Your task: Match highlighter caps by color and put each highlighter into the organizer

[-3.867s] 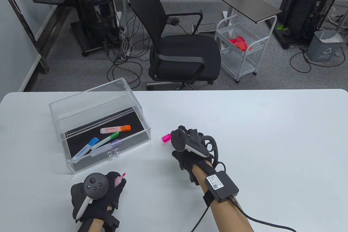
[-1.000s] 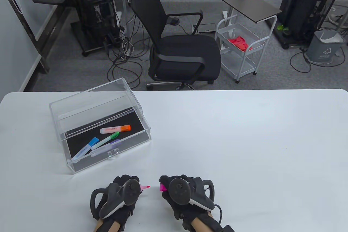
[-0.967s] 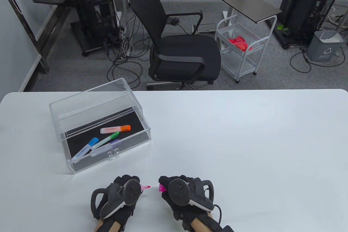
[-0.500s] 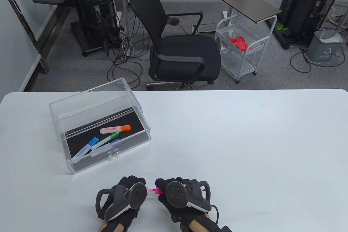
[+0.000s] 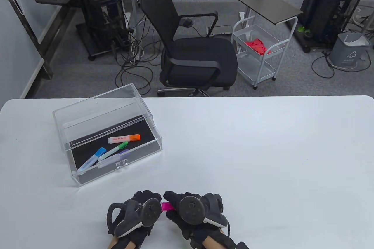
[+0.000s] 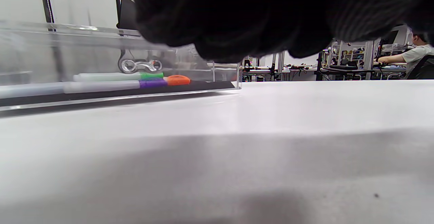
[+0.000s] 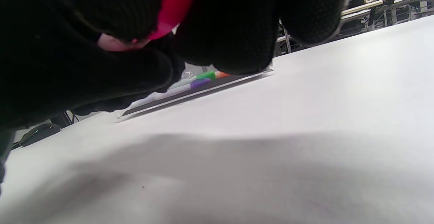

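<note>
Both hands meet at the table's near edge. My left hand grips the pink highlighter, whose body is hidden inside the glove. My right hand pinches the magenta cap and holds it against the left hand's fingers; the pen's tip is no longer visible. In the right wrist view the cap shows between the black fingers. The clear acrylic organizer stands at the left, its black drawer holding orange, green, blue and purple capped highlighters.
The white table stretches bare to the right of the hands. A black office chair and a white cart stand beyond the far edge. A seated person shows far off in the left wrist view.
The right hand picked up the pink cap and came back to the near edge. The two hands closed together, and the cap now covers the highlighter's tip.
</note>
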A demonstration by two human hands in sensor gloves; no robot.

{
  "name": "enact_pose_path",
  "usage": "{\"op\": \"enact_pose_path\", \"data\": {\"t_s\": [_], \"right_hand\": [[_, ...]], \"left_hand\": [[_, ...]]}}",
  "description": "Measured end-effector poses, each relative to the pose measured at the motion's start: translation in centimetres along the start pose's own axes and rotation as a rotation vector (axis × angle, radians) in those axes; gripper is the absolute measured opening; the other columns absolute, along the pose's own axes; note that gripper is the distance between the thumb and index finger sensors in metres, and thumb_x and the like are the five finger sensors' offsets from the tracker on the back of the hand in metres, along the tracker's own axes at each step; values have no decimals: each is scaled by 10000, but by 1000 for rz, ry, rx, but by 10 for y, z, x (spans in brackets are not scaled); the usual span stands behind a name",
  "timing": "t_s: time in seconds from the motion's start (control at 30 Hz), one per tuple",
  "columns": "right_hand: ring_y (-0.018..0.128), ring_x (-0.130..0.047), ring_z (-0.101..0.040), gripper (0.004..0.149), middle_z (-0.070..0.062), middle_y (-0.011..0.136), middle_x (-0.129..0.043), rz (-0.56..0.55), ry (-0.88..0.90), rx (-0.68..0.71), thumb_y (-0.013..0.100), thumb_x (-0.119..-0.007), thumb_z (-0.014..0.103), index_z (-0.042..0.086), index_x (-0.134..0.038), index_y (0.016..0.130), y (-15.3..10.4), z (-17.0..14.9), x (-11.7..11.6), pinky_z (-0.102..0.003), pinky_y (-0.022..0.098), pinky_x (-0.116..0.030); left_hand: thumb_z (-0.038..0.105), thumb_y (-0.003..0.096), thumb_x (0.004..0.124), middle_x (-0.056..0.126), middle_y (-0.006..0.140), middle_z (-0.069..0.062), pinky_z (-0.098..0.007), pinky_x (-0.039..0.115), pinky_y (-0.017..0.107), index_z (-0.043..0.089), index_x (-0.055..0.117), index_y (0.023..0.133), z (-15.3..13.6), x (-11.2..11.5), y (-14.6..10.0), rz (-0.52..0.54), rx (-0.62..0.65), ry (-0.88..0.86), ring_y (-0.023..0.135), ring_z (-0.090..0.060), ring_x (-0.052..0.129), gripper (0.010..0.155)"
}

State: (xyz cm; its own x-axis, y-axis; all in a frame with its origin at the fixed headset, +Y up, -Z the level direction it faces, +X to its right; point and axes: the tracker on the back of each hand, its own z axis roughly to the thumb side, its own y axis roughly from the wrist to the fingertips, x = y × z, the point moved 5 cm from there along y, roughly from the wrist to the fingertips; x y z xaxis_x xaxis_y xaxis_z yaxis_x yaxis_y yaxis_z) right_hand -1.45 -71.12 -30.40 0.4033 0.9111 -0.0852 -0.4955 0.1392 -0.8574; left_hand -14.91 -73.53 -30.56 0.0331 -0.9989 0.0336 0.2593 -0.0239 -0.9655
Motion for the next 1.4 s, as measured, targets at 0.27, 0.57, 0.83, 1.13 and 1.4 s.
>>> {"op": "enact_pose_path", "data": {"t_s": [0.27, 0.57, 0.83, 1.13, 1.4], "right_hand": [[469, -1058, -211, 555, -45, 609, -1008, -56, -82, 60, 392, -846, 325, 139, -708, 896, -4, 16, 3, -519, 468, -860], [468, -1065, -223, 550, -60, 613, -1003, -41, -212, 77, 402, -800, 311, 105, -691, 900, -3, 34, -10, -525, 460, -874], [530, -1055, -236, 567, -64, 662, -992, -52, -130, 47, 410, -808, 319, 114, -665, 919, -5, 28, -6, -524, 503, -844], [935, -732, -378, 708, -116, 1036, -671, 32, -135, -152, 420, -781, 445, 242, -472, 1024, -4, -3, -3, -626, 699, -523], [1048, -487, -406, 712, -103, 1130, -463, 54, -148, -245, 423, -761, 474, 291, -448, 1036, -7, -19, 2, -651, 723, -388]], "left_hand": [[580, 451, 697, 851, 672, 119, -277, 892, 289, 347, 722, 843, 0, -1, -1, 10, -3, -12, 446, -113, 960, 456], [565, 447, 698, 868, 591, 122, -294, 891, 224, 315, 742, 817, -2, 2, -1, -44, -18, 10, 369, -113, 962, 449], [575, 455, 696, 858, 622, 127, -291, 893, 271, 336, 730, 832, -5, -1, -4, -29, -27, 1, 412, -109, 956, 448], [630, 455, 672, 809, 711, 122, -280, 880, 349, 357, 650, 897, -22, 4, 6, -75, -109, -32, 503, -112, 930, 520], [644, 448, 673, 781, 751, 114, -293, 865, 379, 346, 608, 931, -65, -31, 25, -26, -210, -2, 539, -132, 912, 571]]}}
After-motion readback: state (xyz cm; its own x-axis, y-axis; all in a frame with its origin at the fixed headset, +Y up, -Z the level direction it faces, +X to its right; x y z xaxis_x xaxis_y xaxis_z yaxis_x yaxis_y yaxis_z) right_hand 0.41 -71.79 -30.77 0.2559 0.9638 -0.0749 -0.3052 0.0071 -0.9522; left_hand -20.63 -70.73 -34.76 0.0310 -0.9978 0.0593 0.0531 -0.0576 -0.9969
